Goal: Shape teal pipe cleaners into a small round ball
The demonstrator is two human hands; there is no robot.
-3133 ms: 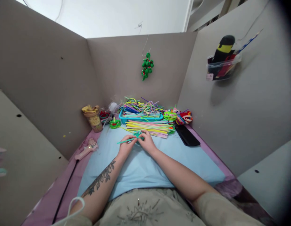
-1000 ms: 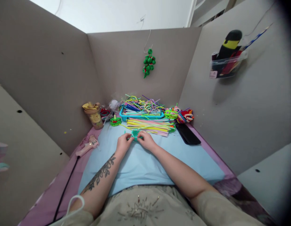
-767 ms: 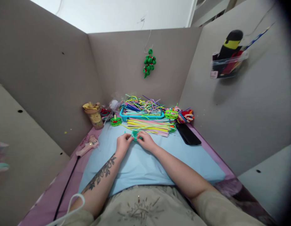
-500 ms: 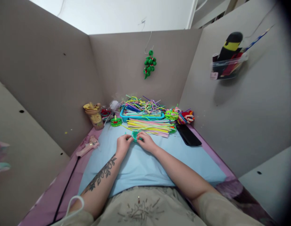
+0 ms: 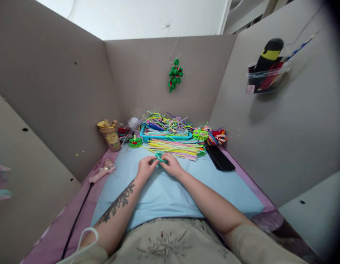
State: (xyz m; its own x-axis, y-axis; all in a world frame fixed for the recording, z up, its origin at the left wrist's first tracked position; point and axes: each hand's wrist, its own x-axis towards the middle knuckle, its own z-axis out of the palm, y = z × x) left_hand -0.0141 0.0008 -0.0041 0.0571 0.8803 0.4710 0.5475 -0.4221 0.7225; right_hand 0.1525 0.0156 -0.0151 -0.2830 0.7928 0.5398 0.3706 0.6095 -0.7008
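Observation:
Between my two hands is a small teal pipe-cleaner piece (image 5: pixel 159 156), bent and coiled, held just above the blue cloth (image 5: pixel 170 194). My left hand (image 5: pixel 147 167) pinches its left side with thumb and fingertips. On the other side, my right hand (image 5: pixel 171 165) has its fingers closed on the piece, and the thumbs nearly meet. The fingers hide part of the coil. Just beyond the hands lies a row of yellow and pink pipe cleaners (image 5: pixel 175 146).
A blue tray (image 5: pixel 167 139) heaped with pipe cleaners stands behind. To the left are a pink glue gun (image 5: pixel 104 172), a cup (image 5: pixel 111 137) and a green pipe-cleaner figure (image 5: pixel 135 142). A black phone (image 5: pixel 221 158) lies right. Grey panels (image 5: pixel 148 80) enclose the table.
My left hand has moved slightly right, closer to my right hand. The teal piece has turned and looks more bunched between the fingers.

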